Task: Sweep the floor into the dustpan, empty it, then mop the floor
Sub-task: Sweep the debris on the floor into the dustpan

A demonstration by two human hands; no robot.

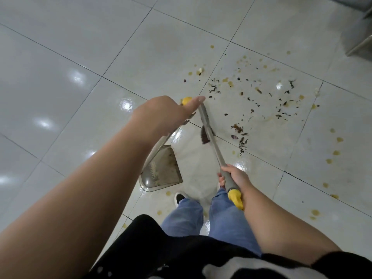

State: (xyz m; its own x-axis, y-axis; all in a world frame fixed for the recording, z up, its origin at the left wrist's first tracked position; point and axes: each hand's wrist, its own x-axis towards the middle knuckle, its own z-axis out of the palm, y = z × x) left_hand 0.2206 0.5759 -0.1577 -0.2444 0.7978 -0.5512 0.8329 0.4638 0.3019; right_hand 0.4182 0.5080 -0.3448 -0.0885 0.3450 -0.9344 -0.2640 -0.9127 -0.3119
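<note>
My left hand (163,113) grips the top of the long dustpan handle, its yellow end cap (186,100) showing past my fingers. The grey dustpan (161,172) rests on the tiles in front of my feet, its mouth facing right. My right hand (234,176) holds the grey broom handle (211,137) just above its yellow grip end (235,199). The dark broom bristles (205,135) touch the floor to the right of the dustpan. Dark dry leaf scraps (251,105) and yellow-brown drops (334,153) lie scattered over the tiles to the right of the broom.
Glossy white floor tiles (70,77) with dark grout lines spread all around. A metal furniture base (360,45) stands at the upper right corner. My legs in blue jeans and one black-and-white shoe (179,198) are below the dustpan.
</note>
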